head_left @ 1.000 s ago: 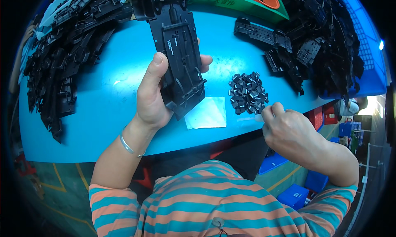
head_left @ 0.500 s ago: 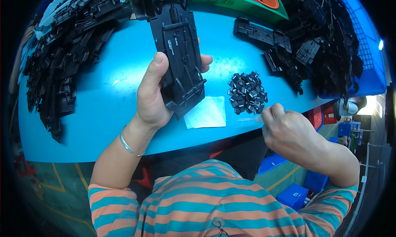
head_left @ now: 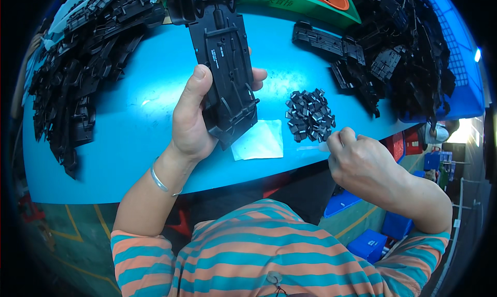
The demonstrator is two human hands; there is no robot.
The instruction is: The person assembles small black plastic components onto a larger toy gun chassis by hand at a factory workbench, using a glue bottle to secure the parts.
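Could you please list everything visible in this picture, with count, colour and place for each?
long plastic chassis part: one, black, held upright over the table in the left hand
small clips: one heap, too many to count, black, on the table near the right hand
flat sheet: one, pale translucent, on the table beside the heap
table: one, light blue, across the middle
left pile of plastic parts: one pile, black, far left of the table
right pile of plastic parts: one pile, black, far right, partly on a blue crate
tray: one, green, far edge
bracelet: one, silver, left wrist
left hand: grips the chassis part
right hand: closed, at the table edge; a thin pale object at its fingertips
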